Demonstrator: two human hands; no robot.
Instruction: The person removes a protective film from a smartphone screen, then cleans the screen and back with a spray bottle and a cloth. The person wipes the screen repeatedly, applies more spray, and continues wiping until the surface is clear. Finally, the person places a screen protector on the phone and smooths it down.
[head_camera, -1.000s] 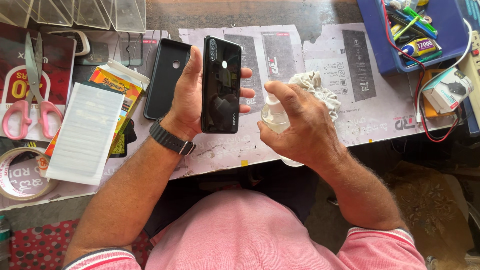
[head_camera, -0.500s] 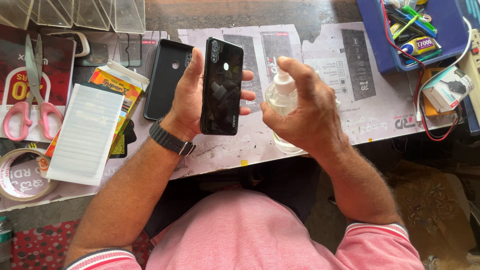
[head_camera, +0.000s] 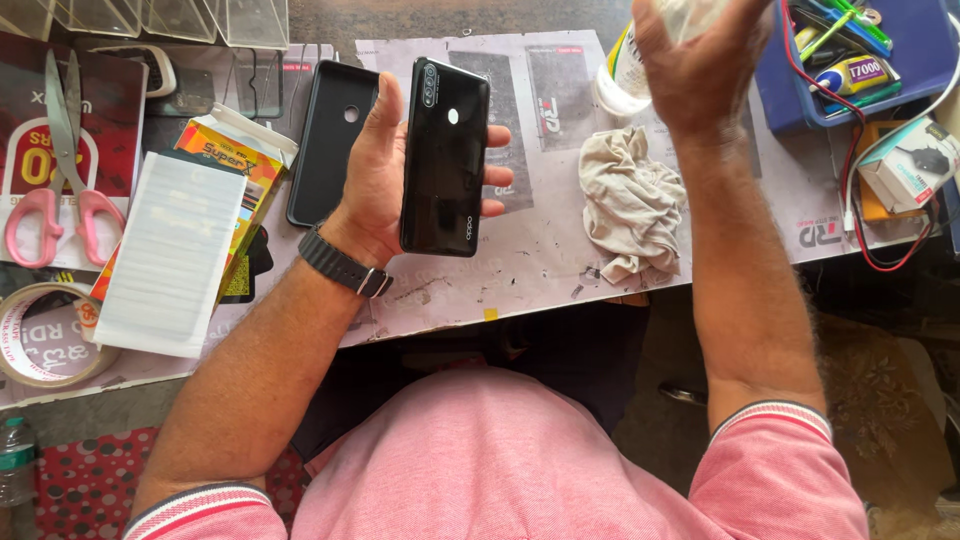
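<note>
Over the workbench | black phone (head_camera: 444, 158) gripped upright, back up, by left hand (head_camera: 385, 175) | right hand (head_camera: 700, 60) closed on clear bottle (head_camera: 625, 75), far right | cloth (head_camera: 630, 205) lying between.

One camera only, worn on the person's head, looks steeply down and slightly forward from close above at the table (head_camera: 540, 270), the lap and both forearms; the table's far side is at the top of the frame
</note>
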